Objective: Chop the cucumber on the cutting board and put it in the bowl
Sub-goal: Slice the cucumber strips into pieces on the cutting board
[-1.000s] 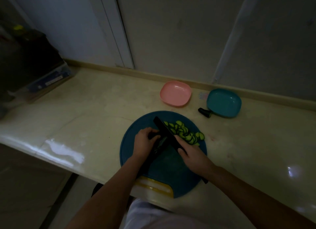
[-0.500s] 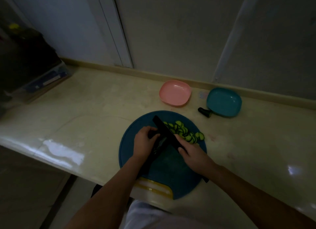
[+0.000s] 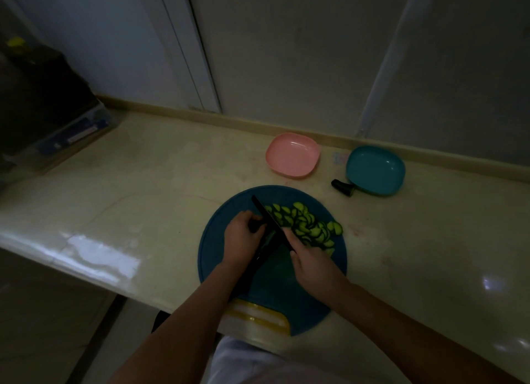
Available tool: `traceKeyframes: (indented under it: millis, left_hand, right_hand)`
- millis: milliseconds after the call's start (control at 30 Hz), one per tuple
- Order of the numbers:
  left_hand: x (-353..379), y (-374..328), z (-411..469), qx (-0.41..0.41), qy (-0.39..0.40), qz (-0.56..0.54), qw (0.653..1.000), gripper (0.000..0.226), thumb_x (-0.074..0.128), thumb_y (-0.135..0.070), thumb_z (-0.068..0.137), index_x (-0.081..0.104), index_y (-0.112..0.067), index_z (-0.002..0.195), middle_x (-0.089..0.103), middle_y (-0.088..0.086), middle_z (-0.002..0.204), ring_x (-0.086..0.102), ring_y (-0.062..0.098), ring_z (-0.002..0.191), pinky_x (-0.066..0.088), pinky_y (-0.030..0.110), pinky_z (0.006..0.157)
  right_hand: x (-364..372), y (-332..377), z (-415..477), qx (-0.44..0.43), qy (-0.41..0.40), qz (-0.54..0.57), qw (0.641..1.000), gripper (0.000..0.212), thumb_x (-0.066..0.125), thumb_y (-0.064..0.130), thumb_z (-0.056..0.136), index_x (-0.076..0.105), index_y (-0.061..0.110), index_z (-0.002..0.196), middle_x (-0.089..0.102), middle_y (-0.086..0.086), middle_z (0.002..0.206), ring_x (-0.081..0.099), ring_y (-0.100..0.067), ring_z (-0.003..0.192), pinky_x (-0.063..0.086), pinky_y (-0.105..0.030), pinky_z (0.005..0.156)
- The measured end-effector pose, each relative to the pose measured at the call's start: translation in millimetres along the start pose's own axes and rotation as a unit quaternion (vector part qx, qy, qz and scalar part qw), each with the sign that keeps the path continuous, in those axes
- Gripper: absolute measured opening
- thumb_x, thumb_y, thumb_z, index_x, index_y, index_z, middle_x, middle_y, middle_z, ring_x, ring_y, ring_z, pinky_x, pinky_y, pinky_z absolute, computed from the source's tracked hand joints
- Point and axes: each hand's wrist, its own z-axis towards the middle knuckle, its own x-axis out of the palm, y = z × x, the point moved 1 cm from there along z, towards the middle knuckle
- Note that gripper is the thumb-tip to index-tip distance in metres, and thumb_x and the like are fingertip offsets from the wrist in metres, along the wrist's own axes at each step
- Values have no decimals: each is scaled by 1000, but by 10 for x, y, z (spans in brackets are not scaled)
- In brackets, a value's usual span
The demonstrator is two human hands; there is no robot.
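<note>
A round blue cutting board (image 3: 286, 292) lies at the counter's near edge. Several green cucumber slices (image 3: 307, 226) are piled on its far right part. The uncut dark cucumber (image 3: 258, 264) lies diagonally on the board, partly hidden under my left wrist. My left hand (image 3: 242, 238) grips its far end with curled fingers. My right hand (image 3: 312, 266) holds the handle of a dark knife (image 3: 271, 217), whose blade lies across the cucumber just beside my left fingers. A pink bowl (image 3: 292, 154) and a teal bowl (image 3: 375, 170) stand beyond the board, both holding nothing.
A cut cucumber end (image 3: 342, 187) lies beside the teal bowl. A dark box on a clear container (image 3: 57, 119) stands at the far left of the counter. The wall runs right behind the bowls. The board's yellow-and-white handle (image 3: 258, 317) overhangs the counter's front edge.
</note>
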Motion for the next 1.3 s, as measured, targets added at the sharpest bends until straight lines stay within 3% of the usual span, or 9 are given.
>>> traceKeyframes:
  millis: [167,367,467,600,733,867,1033,1200,1300]
  left_hand:
    - [-7,12,-22,1,-2,-27,1000,15,70,-13,80,68,-10,94,66,1,93,58,10,85,45,22,74]
    - [-11,67,-92,26,19,-34,999,25,71,-12,79,65,-13,104,63,-1,96,58,12,92,47,25,79]
    - [13,75,-123,33,22,-23,999,34,74,-17,77,62,-14,108,57,-5,98,54,11,95,41,20,79]
    - [28,66,-150,35,21,-15,999,39,76,-21,76,60,-15,111,53,-6,100,48,8,97,34,15,78]
    - [21,56,-155,43,16,-13,999,35,74,-18,77,61,-13,109,54,-7,98,49,10,96,33,14,76]
    - [0,53,-163,46,7,-22,999,25,68,-9,82,64,-11,106,59,0,97,55,16,96,44,26,82]
    - [2,47,-158,45,-4,-19,999,24,68,-8,81,65,-11,104,60,1,96,55,15,94,39,20,78]
    - [2,38,-155,46,-8,-20,999,23,69,-7,80,66,-10,102,61,2,94,54,14,92,37,17,76]
    - [-6,35,-164,49,-10,-21,999,22,70,-5,79,66,-9,101,61,1,92,54,13,90,34,13,72]
  right_hand:
    - [39,31,117,15,12,2,1000,57,34,17,99,9,22,149,50,-7,71,47,-19,59,41,-33,55]
    - [44,-5,121,41,-14,40,998,56,37,14,98,14,20,148,48,-4,65,40,-9,50,32,-26,47]
    - [50,-29,39,53,-19,65,996,55,37,15,98,15,21,148,52,-7,67,48,-18,56,40,-31,53]
    - [21,-74,-21,53,-20,80,995,54,38,16,98,17,22,148,59,-14,75,52,-21,60,40,-31,55]
    - [-1,-37,-49,27,-31,88,995,54,38,16,98,16,24,148,59,-13,75,52,-20,60,37,-27,55]
    - [-14,-44,-8,20,-14,83,996,55,38,16,98,15,25,147,57,-13,70,52,-21,58,41,-33,55]
    - [-29,-79,-9,16,-2,80,997,54,38,16,98,17,25,147,44,2,58,39,-9,48,32,-26,50]
    - [-18,-87,-48,16,-5,89,996,55,39,17,98,15,28,147,60,-12,75,53,-18,60,43,-29,57]
    - [-27,-84,-69,16,-4,96,995,55,39,17,98,16,27,146,61,-14,76,55,-22,63,42,-31,58]
